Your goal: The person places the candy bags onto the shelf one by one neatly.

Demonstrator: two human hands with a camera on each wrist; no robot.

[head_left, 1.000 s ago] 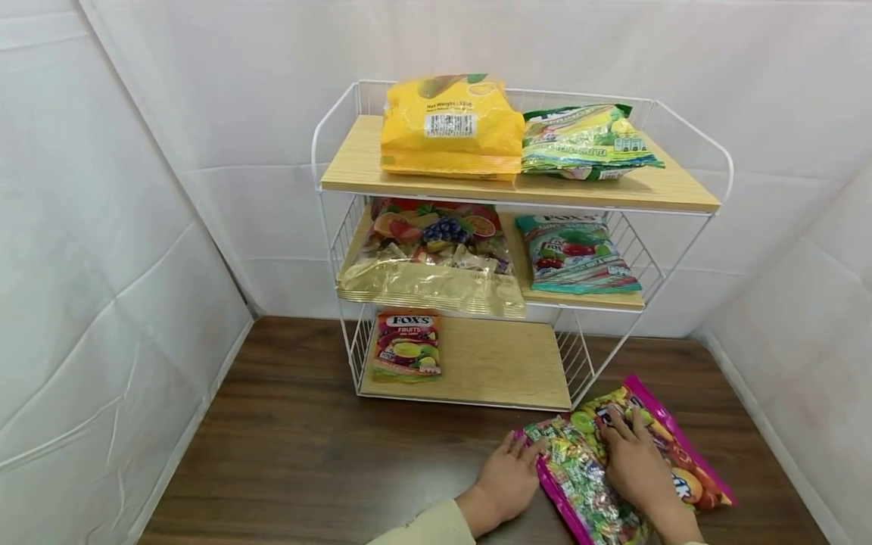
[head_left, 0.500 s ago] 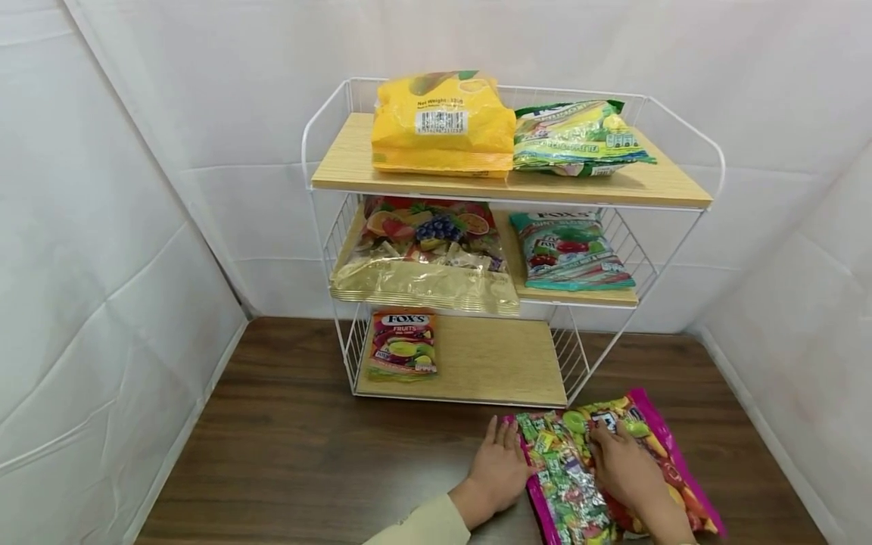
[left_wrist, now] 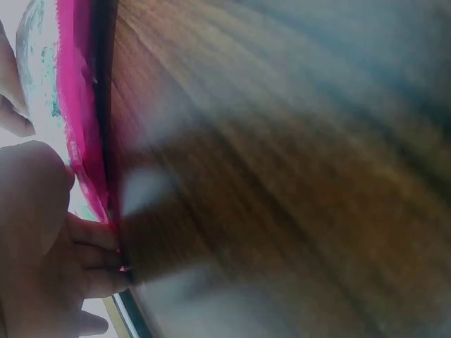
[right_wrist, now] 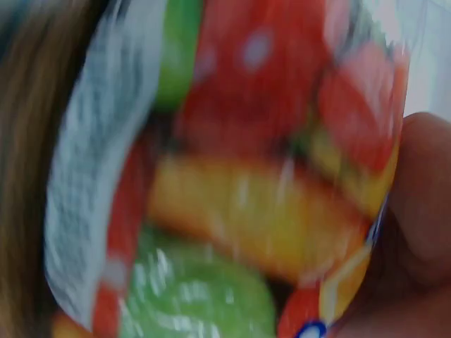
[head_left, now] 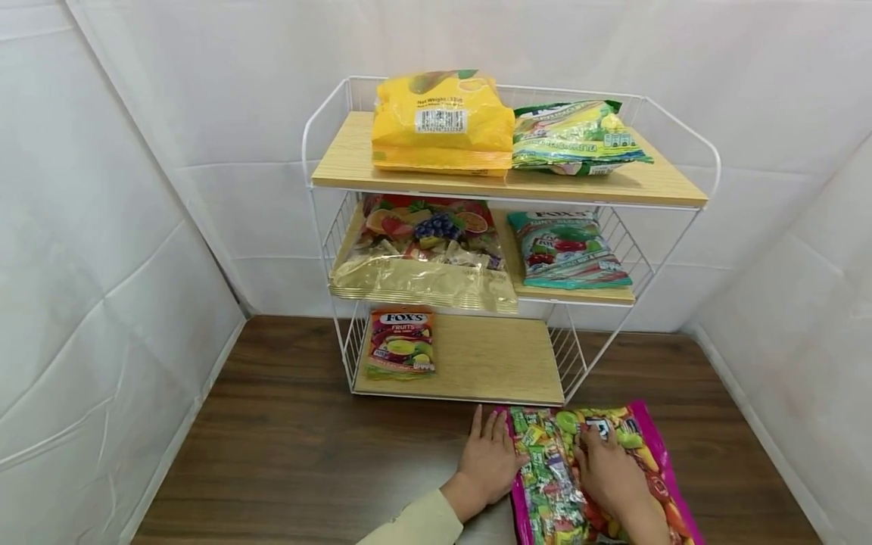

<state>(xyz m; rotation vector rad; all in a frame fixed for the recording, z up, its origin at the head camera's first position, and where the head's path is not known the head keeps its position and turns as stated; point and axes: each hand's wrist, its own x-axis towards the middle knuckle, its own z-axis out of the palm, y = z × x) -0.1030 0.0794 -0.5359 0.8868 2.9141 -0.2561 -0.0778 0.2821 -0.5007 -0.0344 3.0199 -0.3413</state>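
A large bag of candies [head_left: 545, 484] with pink sealed edges lies on the dark wooden table, in front of the rack's lower right corner. My left hand [head_left: 487, 462] rests flat with straight fingers along its left edge; the left wrist view shows those fingers [left_wrist: 99, 260] at the pink seam. Over the middle of the bag my right hand [head_left: 613, 473] presses on the fruit-printed part. That hand hides some of the print. Close up and blurred, the printed bag [right_wrist: 218, 204] fills the right wrist view, with part of the hand [right_wrist: 423, 197] at the right.
Behind the bag stands a white wire rack [head_left: 459, 401] with wooden shelves. It bears a yellow bag [head_left: 443, 129], a green bag [head_left: 572, 140], a gold-edged fruit candy bag [head_left: 425, 257], a teal bag [head_left: 568, 250] and a small red pouch [head_left: 402, 344]. White cloth walls [head_left: 102, 265] enclose the table.
The candy bag has turned and slid left and toward the person, so it lies straighter to the rack. Both hands have moved left with it.
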